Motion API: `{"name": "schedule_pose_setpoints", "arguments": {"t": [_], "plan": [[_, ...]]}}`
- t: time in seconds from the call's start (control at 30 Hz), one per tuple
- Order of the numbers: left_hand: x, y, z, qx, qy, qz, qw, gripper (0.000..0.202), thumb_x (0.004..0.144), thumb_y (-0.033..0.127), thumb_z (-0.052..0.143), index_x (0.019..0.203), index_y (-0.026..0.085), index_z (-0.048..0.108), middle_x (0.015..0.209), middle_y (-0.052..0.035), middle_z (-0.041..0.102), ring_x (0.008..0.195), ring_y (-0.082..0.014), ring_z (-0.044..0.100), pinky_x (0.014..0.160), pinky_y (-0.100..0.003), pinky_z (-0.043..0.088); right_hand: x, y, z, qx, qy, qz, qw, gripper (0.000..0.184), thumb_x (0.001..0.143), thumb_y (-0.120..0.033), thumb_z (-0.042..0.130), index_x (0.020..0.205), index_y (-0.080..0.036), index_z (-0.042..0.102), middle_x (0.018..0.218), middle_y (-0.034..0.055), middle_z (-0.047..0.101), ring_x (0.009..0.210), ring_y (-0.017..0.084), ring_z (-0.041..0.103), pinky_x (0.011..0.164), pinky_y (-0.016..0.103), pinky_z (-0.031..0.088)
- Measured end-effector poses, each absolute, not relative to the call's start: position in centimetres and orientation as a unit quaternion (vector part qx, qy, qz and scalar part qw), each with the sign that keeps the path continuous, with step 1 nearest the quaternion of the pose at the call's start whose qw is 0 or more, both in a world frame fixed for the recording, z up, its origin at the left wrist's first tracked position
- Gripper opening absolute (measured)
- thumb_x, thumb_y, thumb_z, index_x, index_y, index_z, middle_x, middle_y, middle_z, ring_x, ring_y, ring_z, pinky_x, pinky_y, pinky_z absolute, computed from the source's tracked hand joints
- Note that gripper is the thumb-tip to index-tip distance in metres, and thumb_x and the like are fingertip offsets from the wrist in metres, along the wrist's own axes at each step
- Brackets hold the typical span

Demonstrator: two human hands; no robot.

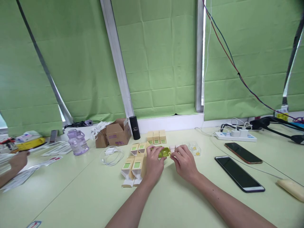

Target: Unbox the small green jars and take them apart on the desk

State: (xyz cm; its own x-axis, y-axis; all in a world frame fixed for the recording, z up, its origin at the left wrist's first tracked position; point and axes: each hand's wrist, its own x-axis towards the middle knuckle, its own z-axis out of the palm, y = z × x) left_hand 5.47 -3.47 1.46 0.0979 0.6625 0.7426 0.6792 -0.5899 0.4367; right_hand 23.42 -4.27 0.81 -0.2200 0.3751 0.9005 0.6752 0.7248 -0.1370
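Head view: left hand [154,163] holding green case [163,153], fingers bent around it, case at 2 o'clock from that hand. Right hand [186,163] fingers narrow, pinching yellow loop [170,153] at case's right end. Paper boxes [127,167] at left hand's 9 o'clock; clear plastic box [196,148] at right hand's 1 o'clock, white-edged phone [239,174] at 3.

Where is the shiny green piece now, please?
In the head view, the shiny green piece is below centre, slightly right, in the left hand, beside the right hand.
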Motion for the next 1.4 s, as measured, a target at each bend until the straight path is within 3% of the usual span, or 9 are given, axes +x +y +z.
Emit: {"name": "schedule_pose_setpoints", "arguments": {"t": [0.2,0.37,0.53,0.77,1.03,1.23,1.4], "plan": [[5.4,-3.5,1.9,-0.708,-0.483,-0.516,-0.002,0.04,0.083,0.012,0.07,0.12,0.027,0.067,0.12,-0.0041,0.069,0.124,-0.0269,0.047,0.108,-0.05,0.045,23.6,-4.4,1.1,-0.352,-0.752,-0.127,0.543,0.018,0.097,-0.01,0.053,0.089,-0.021,0.065,0.086,0.0072,0.06,0.089,0.024,0.048,0.072,0.036,0.042],[5.2,-3.4,2.1,-0.652,-0.513,-0.558,-0.037,0.038,0.084,0.021,0.072,0.121,0.026,0.068,0.121,-0.0082,0.064,0.127,-0.0279,0.049,0.108,-0.05,0.045,23.6,-3.7,0.9,-0.36,-0.754,-0.106,0.539,0.019,0.095,-0.009,0.053,0.09,-0.022,0.066,0.088,0.0073,0.062,0.093,0.025,0.052,0.074,0.037,0.044],[4.8,-2.5,1.4,-0.603,-0.53,-0.591,-0.079,0.042,0.084,0.029,0.073,0.125,0.026,0.069,0.123,-0.0105,0.056,0.115,-0.0254,0.057,0.104,-0.046,0.049,22.9,-1.2,0.2,-0.384,-0.77,-0.118,0.496,0.02,0.091,-0.005,0.057,0.086,-0.022,0.067,0.093,0.0071,0.063,0.096,0.025,0.051,0.077,0.037,0.043],[4.6,-1.9,1.1,-0.575,-0.538,-0.606,-0.114,0.046,0.083,0.035,0.074,0.128,0.022,0.068,0.12,-0.0106,0.054,0.099,-0.0221,0.06,0.097,-0.044,0.053,20.5,2.4,-1.1,-0.454,-0.766,-0.149,0.43,0.019,0.083,-0.003,0.068,0.078,-0.021,0.071,0.091,0.0073,0.063,0.097,0.025,0.049,0.081,0.037,0.04],[4.7,-2.2,1.3,-0.578,-0.528,-0.613,-0.109,0.044,0.083,0.035,0.074,0.125,0.022,0.07,0.117,-0.0103,0.056,0.097,-0.0218,0.061,0.096,-0.043,0.054,19.2,4.0,-2.4,-0.485,-0.768,-0.163,0.386,0.018,0.084,-0.008,0.069,0.075,-0.022,0.075,0.09,0.0093,0.063,0.099,0.027,0.047,0.091,0.044,0.036],[4.7,-2.2,1.4,-0.579,-0.531,-0.609,-0.109,0.044,0.084,0.034,0.073,0.126,0.021,0.069,0.117,-0.0102,0.057,0.097,-0.021,0.062,0.096,-0.042,0.054,19.1,4.0,-2.4,-0.483,-0.77,-0.164,0.383,0.018,0.082,-0.008,0.07,0.071,-0.022,0.076,0.086,0.0092,0.063,0.096,0.026,0.046,0.09,0.043,0.036],[4.6,-2.2,1.3,-0.573,-0.538,-0.604,-0.129,0.047,0.086,0.039,0.072,0.128,0.021,0.068,0.121,-0.0121,0.059,0.097,-0.0216,0.065,0.091,-0.04,0.055,20.2,3.1,-1.8,-0.473,-0.746,-0.168,0.437,0.021,0.084,-0.005,0.067,0.075,-0.022,0.074,0.085,0.0072,0.063,0.095,0.025,0.047,0.087,0.041,0.035]]}}
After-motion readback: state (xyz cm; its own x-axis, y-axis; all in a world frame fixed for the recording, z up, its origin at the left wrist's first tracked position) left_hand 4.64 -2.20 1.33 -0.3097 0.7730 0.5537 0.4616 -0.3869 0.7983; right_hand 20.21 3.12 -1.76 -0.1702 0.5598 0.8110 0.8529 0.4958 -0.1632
